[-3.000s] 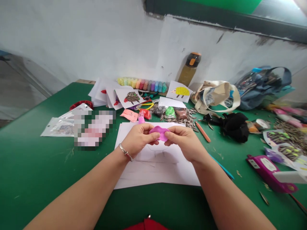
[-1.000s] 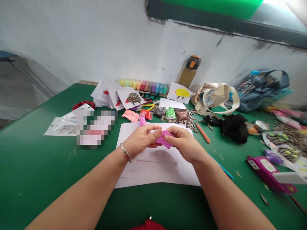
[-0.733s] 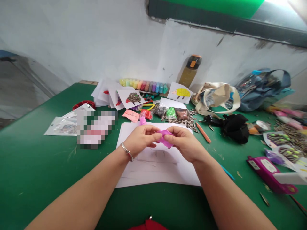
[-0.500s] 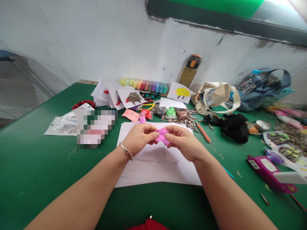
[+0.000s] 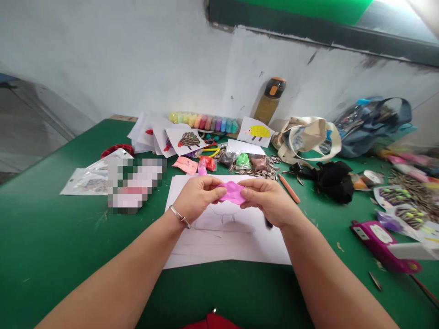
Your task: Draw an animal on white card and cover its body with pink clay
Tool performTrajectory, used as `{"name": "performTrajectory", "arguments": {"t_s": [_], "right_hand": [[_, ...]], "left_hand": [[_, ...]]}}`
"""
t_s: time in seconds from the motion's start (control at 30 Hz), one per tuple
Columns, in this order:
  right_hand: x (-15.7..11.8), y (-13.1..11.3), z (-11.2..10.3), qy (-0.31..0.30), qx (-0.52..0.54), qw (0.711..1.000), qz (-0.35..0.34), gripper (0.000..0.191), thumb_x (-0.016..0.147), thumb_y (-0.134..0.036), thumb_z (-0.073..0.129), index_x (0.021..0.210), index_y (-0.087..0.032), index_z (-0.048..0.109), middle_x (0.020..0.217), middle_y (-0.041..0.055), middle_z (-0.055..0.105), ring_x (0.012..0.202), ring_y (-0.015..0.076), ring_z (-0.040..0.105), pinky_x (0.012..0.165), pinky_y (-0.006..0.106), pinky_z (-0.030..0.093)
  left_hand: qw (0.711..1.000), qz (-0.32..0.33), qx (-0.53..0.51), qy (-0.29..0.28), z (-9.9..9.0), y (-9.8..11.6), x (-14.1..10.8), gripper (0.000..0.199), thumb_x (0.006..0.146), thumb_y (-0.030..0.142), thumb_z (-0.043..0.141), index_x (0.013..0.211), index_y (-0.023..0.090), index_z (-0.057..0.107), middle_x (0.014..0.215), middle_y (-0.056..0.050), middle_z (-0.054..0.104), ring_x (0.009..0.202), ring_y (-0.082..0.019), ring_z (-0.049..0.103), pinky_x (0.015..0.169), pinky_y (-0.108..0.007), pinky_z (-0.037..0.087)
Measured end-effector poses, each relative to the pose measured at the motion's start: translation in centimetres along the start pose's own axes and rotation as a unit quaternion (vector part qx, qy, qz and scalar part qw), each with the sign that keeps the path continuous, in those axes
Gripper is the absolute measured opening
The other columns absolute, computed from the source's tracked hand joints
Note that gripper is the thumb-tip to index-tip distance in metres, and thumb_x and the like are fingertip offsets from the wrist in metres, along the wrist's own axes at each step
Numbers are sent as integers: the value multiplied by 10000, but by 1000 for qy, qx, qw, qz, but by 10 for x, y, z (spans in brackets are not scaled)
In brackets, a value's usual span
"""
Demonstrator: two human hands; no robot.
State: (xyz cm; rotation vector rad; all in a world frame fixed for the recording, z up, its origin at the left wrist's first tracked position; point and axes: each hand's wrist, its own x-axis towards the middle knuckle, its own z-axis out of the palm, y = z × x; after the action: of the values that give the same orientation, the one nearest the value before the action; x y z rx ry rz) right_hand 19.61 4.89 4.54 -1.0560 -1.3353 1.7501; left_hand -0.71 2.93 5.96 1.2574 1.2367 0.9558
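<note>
A flattened piece of pink modelling clay (image 5: 232,192) is stretched between my two hands, above white paper sheets (image 5: 219,249). My left hand (image 5: 200,196) pinches its left edge between thumb and fingers. On the other side, my right hand (image 5: 265,198) grips the right edge the same way. Pencil lines of a drawing show on the paper below the clay, partly covered by the hands. Just beyond my left hand lies a pink clay packet (image 5: 202,169). A dark object's tip (image 5: 268,223) peeks out under my right hand.
Behind the paper lie a green clay packet (image 5: 243,160), sunflower seeds (image 5: 267,172) and a hedgehog picture (image 5: 188,140). An orange pen (image 5: 289,188) is to the right, near a black cloth item (image 5: 334,182). A magenta glue gun (image 5: 382,244) lies at far right; a bottle (image 5: 270,100) stands behind.
The pink clay is spread wider and flatter, with my hands slightly farther apart. More of the pencil drawing shows beneath, and a dark tip has come into view under my right hand.
</note>
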Motion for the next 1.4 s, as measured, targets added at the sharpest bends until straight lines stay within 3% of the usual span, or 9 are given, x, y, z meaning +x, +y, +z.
{"name": "performTrajectory", "arguments": {"t_s": [0.23, 0.43, 0.63, 0.87, 1.07, 1.13, 1.4], "right_hand": [[-3, -6, 3, -44, -12, 999, 3, 359, 757, -411, 740, 1041, -195, 707, 943, 64, 699, 837, 178, 644, 772, 352, 549], [0, -1, 7, -23, 9, 1000, 19, 266, 743, -421, 746, 810, -189, 635, 761, -2, 623, 701, 140, 611, 682, 324, 527], [0, -1, 6, -16, -5, 1000, 7, 276, 737, -420, 748, 842, -185, 649, 816, 16, 632, 775, 158, 612, 728, 334, 517], [-1, -3, 6, 27, -21, 999, -25, 249, 709, -378, 767, 691, -163, 641, 651, -9, 603, 621, 113, 562, 632, 287, 497], [0, -2, 4, 27, 15, 999, 15, 295, 753, -437, 723, 910, -194, 668, 778, 7, 631, 650, 126, 593, 664, 342, 544], [2, -1, 4, 30, 20, 999, 19, 294, 727, -410, 748, 906, -194, 661, 791, 5, 630, 643, 124, 596, 653, 329, 539], [5, 5, 8, 60, -114, 992, -13, 198, 765, -382, 676, 772, -192, 620, 697, -7, 606, 605, 127, 590, 585, 278, 487]], "left_hand": [[1000, 4, 3, -14, 0, 1, -2, 155, 736, 263, 704, 796, 120, 689, 678, -11, 645, 614, -110, 581, 590, -227, 485], [999, 8, 15, -49, 1, 0, -3, 187, 751, 304, 694, 818, 130, 686, 696, -14, 645, 632, -122, 582, 606, -246, 495], [999, 5, 21, -45, 1, 1, -3, 198, 738, 311, 705, 815, 129, 692, 688, -16, 650, 622, -122, 586, 607, -246, 490], [999, 4, 13, -41, 1, 2, -3, 165, 742, 279, 700, 790, 121, 688, 653, -11, 646, 610, -118, 591, 600, -234, 484], [1000, -2, 11, -20, 1, 0, -2, 209, 790, 327, 665, 759, 121, 677, 659, -20, 645, 600, -117, 591, 589, -233, 488], [1000, -8, 19, -20, 0, 0, -1, 222, 811, 329, 642, 739, 122, 674, 641, -22, 643, 590, -115, 586, 581, -231, 484], [996, -14, 87, -15, -2, -1, 0, 156, 785, 270, 636, 737, 135, 695, 616, -18, 645, 551, -113, 575, 558, -223, 461]]}}
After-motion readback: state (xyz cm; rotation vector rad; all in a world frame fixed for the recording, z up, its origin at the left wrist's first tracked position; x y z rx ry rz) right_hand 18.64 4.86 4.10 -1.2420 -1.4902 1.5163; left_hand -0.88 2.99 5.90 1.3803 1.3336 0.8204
